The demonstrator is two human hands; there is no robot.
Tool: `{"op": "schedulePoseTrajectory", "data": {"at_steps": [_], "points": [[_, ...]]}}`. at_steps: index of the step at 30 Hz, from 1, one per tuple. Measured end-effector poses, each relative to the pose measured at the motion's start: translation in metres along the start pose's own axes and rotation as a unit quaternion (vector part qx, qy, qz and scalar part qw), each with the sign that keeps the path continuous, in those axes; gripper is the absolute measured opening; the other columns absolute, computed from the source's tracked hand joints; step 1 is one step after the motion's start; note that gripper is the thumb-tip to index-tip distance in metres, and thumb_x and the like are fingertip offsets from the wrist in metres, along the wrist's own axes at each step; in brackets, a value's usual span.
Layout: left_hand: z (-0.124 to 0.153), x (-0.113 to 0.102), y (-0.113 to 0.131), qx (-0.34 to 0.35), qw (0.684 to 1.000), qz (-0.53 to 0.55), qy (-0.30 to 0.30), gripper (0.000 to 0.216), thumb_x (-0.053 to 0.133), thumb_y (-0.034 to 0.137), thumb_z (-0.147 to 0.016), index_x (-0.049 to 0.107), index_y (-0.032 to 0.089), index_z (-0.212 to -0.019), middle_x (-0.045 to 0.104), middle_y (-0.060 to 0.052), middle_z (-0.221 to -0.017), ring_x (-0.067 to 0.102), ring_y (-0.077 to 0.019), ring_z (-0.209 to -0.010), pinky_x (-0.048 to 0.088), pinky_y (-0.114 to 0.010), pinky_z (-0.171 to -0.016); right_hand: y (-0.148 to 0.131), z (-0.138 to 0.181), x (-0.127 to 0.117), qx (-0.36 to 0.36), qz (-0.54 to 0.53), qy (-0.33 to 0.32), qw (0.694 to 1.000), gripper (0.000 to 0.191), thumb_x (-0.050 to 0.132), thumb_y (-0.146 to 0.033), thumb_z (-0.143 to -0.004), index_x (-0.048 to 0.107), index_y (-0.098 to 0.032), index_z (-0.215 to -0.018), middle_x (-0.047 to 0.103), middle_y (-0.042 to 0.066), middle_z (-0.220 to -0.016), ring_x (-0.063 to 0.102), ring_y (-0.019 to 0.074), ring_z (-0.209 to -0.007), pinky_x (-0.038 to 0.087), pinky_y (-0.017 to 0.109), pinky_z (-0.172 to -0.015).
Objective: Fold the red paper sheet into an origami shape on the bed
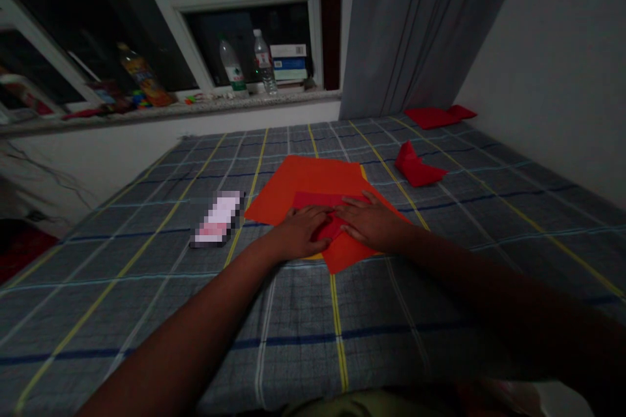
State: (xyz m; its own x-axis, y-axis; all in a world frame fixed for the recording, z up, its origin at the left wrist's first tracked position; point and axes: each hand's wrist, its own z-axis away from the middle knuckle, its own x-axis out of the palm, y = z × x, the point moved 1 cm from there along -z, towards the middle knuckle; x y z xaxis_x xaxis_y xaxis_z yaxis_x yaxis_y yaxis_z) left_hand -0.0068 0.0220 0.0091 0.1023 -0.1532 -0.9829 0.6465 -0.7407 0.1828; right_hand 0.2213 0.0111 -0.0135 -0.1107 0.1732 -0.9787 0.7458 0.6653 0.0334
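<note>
A red sheet of paper [313, 199] lies on top of larger orange paper sheets [313, 172], with a sliver of yellow paper at their edge. My left hand [304, 232] rests on the left part of the red paper, fingers stretched out and pointing right. From the other side my right hand [369, 221] lies flat across its right part, fingers spread. The fingertips of both hands nearly meet at the middle of the red paper. Much of the red paper is hidden under my hands, so its folds cannot be made out.
Left of the paper lies a phone [218, 218], its screen blurred. A folded red paper piece [418, 166] sits to the right, and more red paper [433, 117] lies by the curtain [391, 26]. Bottles [264, 62] and boxes [289, 62] stand on the windowsill behind the checked cloth [161, 241].
</note>
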Motion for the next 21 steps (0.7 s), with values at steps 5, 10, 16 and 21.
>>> {"op": "schedulePoseTrajectory", "data": {"at_steps": [5, 10, 16, 21], "points": [[-0.001, 0.003, 0.001, -0.016, 1.000, 0.001, 0.018, 0.057, 0.054, 0.050, -0.091, 0.049, 0.020, -0.139, 0.045, -0.015, -0.151, 0.043, -0.0344, -0.136, 0.034, -0.055, -0.107, 0.002, -0.001, -0.004, 0.008, 0.002, 0.014, 1.000, 0.047, 0.039, -0.037, -0.101, 0.052, -0.019, -0.142, 0.052, 0.011, -0.148, 0.039, 0.0292, -0.142, 0.017, 0.060, -0.118], [-0.001, 0.007, 0.001, -0.027, 0.998, -0.008, 0.049, 0.057, 0.054, 0.050, -0.090, 0.049, 0.020, -0.138, 0.048, -0.014, -0.149, 0.044, -0.0347, -0.134, 0.035, -0.055, -0.104, -0.001, 0.000, -0.013, -0.011, 0.003, 0.060, 0.998, 0.041, 0.041, -0.032, -0.101, 0.058, -0.018, -0.136, 0.056, 0.010, -0.145, 0.041, 0.0282, -0.140, 0.018, 0.056, -0.119], [-0.002, 0.008, 0.000, -0.064, 0.995, -0.006, 0.073, 0.060, 0.054, 0.051, -0.090, 0.046, 0.022, -0.141, 0.050, -0.013, -0.147, 0.044, -0.0350, -0.134, 0.036, -0.056, -0.102, -0.011, 0.002, -0.017, -0.108, -0.007, 0.062, 0.992, 0.033, 0.050, -0.027, -0.096, 0.070, -0.015, -0.119, 0.067, 0.012, -0.127, 0.055, 0.0275, -0.118, 0.038, 0.046, -0.107], [-0.002, 0.009, -0.001, -0.072, 0.995, -0.011, 0.067, 0.061, 0.054, 0.052, -0.088, 0.046, 0.022, -0.141, 0.048, -0.013, -0.150, 0.043, -0.0343, -0.135, 0.037, -0.057, -0.101, -0.018, 0.003, -0.015, -0.132, -0.012, 0.031, 0.991, 0.031, 0.050, -0.025, -0.096, 0.070, -0.015, -0.118, 0.069, 0.010, -0.123, 0.056, 0.0285, -0.114, 0.039, 0.046, -0.100]]}}
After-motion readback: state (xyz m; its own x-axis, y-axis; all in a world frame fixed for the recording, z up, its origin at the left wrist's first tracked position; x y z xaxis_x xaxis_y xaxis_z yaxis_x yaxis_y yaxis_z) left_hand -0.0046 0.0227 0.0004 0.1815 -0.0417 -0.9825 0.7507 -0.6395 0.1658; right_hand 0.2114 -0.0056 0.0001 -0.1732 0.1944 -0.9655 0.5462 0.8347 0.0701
